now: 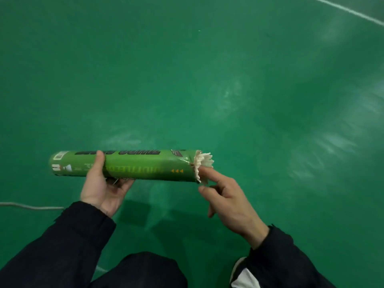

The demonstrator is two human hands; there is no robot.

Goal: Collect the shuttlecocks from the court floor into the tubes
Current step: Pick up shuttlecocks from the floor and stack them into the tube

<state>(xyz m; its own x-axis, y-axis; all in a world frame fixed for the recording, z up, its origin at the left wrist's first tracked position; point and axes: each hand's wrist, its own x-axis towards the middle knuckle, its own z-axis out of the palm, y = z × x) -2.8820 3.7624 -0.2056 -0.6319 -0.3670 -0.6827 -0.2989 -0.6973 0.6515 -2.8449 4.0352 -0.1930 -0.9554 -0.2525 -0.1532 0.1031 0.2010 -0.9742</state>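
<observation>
A green cardboard shuttlecock tube lies level in front of me, its mouth pointing right. My left hand grips it from below near its left end, thumb over the top. White feathers of a shuttlecock stick out of the torn tube mouth. My right hand is beside that mouth, fingers mostly straight, with the index fingertip touching the feathers from below. How many shuttlecocks sit inside the tube is hidden.
Green court floor fills the view. A white court line runs across the top right corner, and a grey cord lies on the floor at the left. My knee and a shoe show at the bottom edge.
</observation>
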